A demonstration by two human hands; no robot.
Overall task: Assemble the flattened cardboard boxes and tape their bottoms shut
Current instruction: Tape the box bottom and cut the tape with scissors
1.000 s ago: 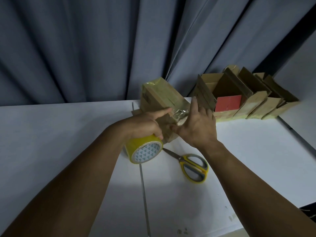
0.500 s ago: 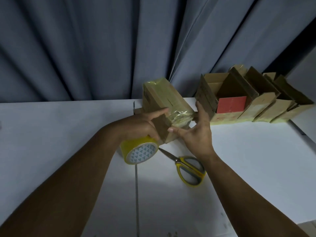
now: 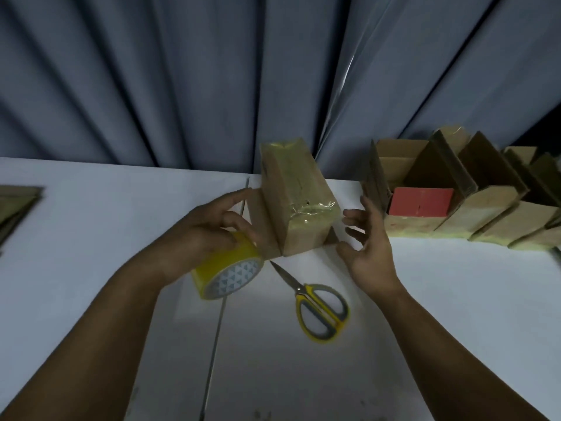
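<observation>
While the scissors [image 3: 321, 311] lie unused at lower centre, the right hand [image 3: 368, 253] has come off the box [image 3: 299, 205]. Its fingers are spread just right of it, not touching. The left hand [image 3: 203, 232] curls round the tape roll [image 3: 226, 268], with its index finger at the box's left side, contact unclear. Box sits mid-frame, taped bottom up. The seam looks pressed, so it's probably ready to join the finished boxes [image 3: 473, 208] at upper right.

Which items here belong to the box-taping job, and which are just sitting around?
Job: taped box; tape roll, gripped by left hand; right hand, open beside the box; scissors; flattened cardboard; assembled boxes.
Lying about: curtain; red panel, purpose unclear.
</observation>
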